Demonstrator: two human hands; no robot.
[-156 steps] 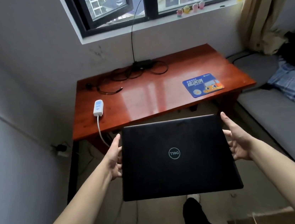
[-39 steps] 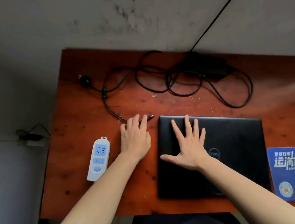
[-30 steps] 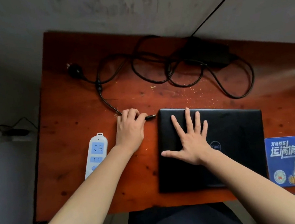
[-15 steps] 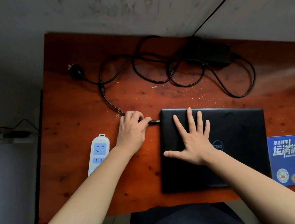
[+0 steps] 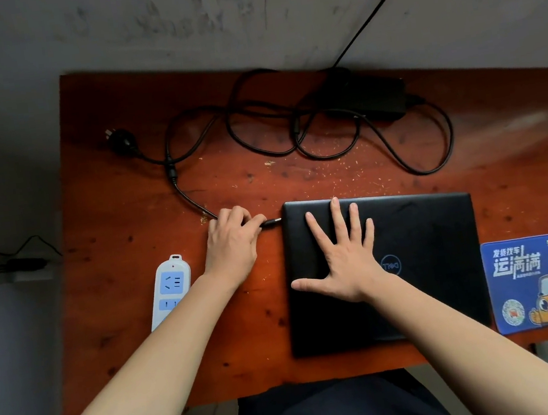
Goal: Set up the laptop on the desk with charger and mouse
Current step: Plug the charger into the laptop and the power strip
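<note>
Your left hand (image 5: 232, 243) pinches the charger plug (image 5: 271, 222), its metal tip right at the left edge of the closed laptop (image 5: 420, 258); whether it has entered the port cannot be told. Your right hand (image 5: 344, 260) lies flat and open on the lid, fingers spread, gripping nothing. The laptop rests on the counter (image 5: 121, 295) between a white power strip (image 5: 170, 289) and a blue mouse pad (image 5: 533, 282). The charger brick (image 5: 369, 99) sits at the back among looped cable.
</note>
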